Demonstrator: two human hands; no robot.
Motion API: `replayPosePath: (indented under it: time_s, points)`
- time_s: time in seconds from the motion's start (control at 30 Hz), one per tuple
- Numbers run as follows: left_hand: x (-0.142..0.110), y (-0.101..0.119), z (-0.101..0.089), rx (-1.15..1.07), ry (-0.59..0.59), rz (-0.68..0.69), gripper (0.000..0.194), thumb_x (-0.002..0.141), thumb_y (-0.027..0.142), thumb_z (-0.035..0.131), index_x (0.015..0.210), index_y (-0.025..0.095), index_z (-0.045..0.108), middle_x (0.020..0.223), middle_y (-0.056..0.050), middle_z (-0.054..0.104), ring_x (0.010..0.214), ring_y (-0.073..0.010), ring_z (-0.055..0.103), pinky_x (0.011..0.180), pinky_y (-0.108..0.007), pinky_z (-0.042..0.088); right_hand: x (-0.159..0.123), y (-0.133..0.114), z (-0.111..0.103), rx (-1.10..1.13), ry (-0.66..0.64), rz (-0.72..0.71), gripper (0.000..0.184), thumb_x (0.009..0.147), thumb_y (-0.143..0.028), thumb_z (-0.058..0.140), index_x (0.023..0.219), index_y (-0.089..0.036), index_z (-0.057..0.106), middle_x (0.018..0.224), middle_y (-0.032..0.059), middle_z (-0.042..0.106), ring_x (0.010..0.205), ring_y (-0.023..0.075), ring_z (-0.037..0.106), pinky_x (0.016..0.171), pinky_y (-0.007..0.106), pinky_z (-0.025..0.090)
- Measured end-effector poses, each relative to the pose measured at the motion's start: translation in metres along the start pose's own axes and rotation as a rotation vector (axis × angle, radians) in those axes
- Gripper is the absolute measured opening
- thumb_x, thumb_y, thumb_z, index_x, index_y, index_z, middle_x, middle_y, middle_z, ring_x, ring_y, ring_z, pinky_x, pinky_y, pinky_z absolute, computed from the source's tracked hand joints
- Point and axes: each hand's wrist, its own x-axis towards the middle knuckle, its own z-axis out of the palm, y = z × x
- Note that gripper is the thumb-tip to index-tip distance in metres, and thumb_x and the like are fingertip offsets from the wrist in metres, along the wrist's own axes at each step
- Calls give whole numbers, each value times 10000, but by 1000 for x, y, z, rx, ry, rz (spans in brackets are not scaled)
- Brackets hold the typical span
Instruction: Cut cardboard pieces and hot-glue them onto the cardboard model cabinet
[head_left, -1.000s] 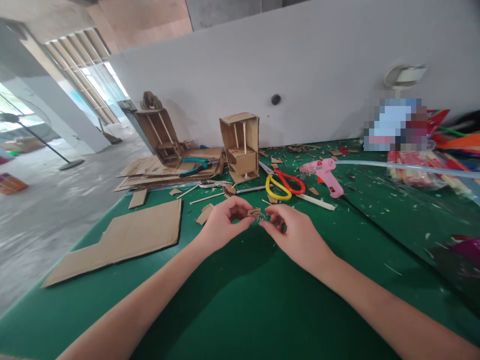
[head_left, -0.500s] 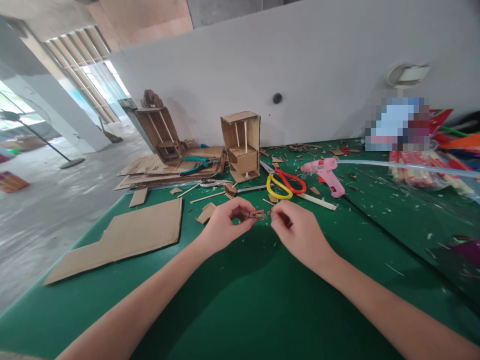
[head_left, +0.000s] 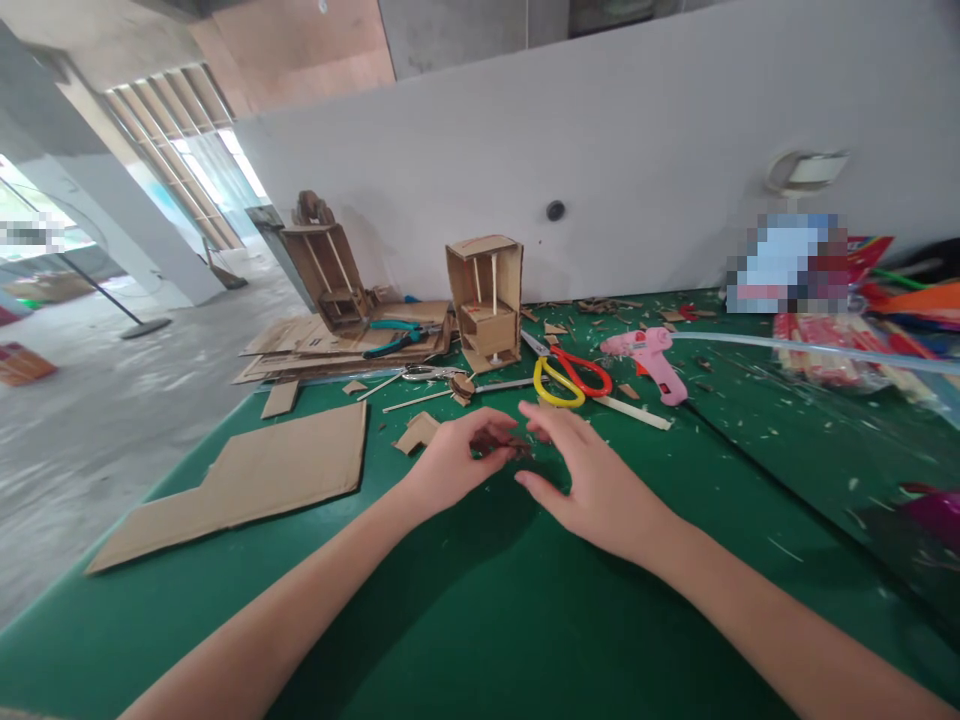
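Between thumb and fingers, my left hand (head_left: 459, 458) pinches a small brown cardboard piece (head_left: 517, 450), partly hidden by the fingers. Just to its right is my right hand (head_left: 600, 478), thumb and fingers spread apart with nothing seen between them. Beyond the hands lie scissors (head_left: 559, 390) with one yellow and one red handle loop. A cardboard scrap (head_left: 417, 432) rests left of my left hand. Farther right, a pink hot glue gun (head_left: 651, 358) lies on its side with a clear glue stick in its back end.
On the green table (head_left: 420, 620), a large cut cardboard sheet (head_left: 289, 465) lies left. Behind stand an open cardboard box frame (head_left: 487, 325) and another cardboard build (head_left: 322, 270) beside stacked sheets. Teal-handled pliers (head_left: 394, 335) rest on the stack. A black cord (head_left: 780, 490) crosses the right side.
My right hand has gone from a closed pinch to spread fingers beside the small piece. My left hand keeps its hold, the piece now tilted lower. The view has shifted slightly.
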Motion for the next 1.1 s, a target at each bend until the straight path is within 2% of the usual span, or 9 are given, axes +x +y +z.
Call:
replayPosePath:
  time_s: [0.1, 0.27, 0.47, 0.57, 0.63, 0.7, 0.8, 0.93, 1.1]
  points:
    - [-1, 3, 4, -87, -5, -20, 147, 804, 192, 607, 951, 186, 617, 876, -41, 715, 816, -168, 691, 769, -315, 559, 2, 2, 4, 15, -22, 56, 296, 903, -191, 475, 1191, -223, 534, 1102, 96, 622, 1007, 230, 605, 856, 438, 520]
    - [2, 1, -2, -4, 112, -58, 83, 827, 226, 583, 892, 182, 612, 788, -29, 707, 734, -166, 686, 695, -289, 541, 8, 4, 4, 141, 51, 157, 184, 854, -138, 503, 1007, -189, 593, 939, 61, 680, 820, 178, 652, 739, 349, 548]
    - [5, -16, -28, 583, 331, -96, 297, 932, 381, 408, 1008, 221, 645, 638, -10, 639, 601, -189, 617, 630, -312, 469, 9, 7, 2, 374, 155, 316, 117, 854, -236, 538, 919, -201, 630, 915, 60, 706, 807, 183, 675, 735, 356, 562]
    - [6, -23, -34, 855, 370, -65, 430, 913, 451, 431, 1257, 215, 535, 926, -93, 689, 877, -280, 637, 802, -420, 464, 9, 10, 2, 474, 207, 379, 153, 839, -270, 565, 951, -195, 638, 921, 72, 699, 816, 186, 676, 753, 370, 569]
    - [9, -26, -35, 959, 373, -26, 565, 879, 480, 483, 1372, 212, 417, 1260, -155, 572, 1147, -351, 529, 922, -494, 415, 11, 11, 1, 528, 239, 421, 197, 832, -274, 566, 996, -190, 637, 953, 80, 685, 810, 183, 673, 740, 371, 575]
    - [15, -30, -35, 991, 341, -34, 651, 860, 486, 510, 1421, 205, 339, 1422, -175, 422, 1280, -378, 411, 984, -525, 376, 12, 10, 0, 607, 272, 469, 241, 825, -280, 565, 1039, -190, 629, 980, 80, 661, 786, 178, 669, 702, 360, 583]
    - [29, -35, -39, 951, 274, -83, 650, 861, 438, 525, 1417, 167, 326, 1397, -181, 457, 1292, -350, 416, 1032, -512, 351, 14, 7, -2, 776, 318, 528, 272, 814, -289, 573, 1064, -195, 622, 959, 55, 624, 763, 164, 666, 717, 359, 590]
    - [44, -37, -50, 881, 200, -90, 390, 856, 315, 541, 1224, 191, 506, 1125, -111, 656, 1107, -308, 578, 954, -469, 436, 14, 4, -4, 832, 324, 553, 254, 789, -262, 597, 1028, -182, 624, 902, 38, 619, 773, 161, 669, 829, 380, 561]
    - [39, -16, -53, 830, 173, 35, 358, 842, 233, 540, 1196, 190, 507, 1226, -104, 567, 1121, -242, 569, 952, -379, 468, 13, 8, -6, 698, 249, 502, 379, 790, -286, 618, 1158, -206, 578, 1013, 74, 625, 866, 197, 659, 832, 399, 549]
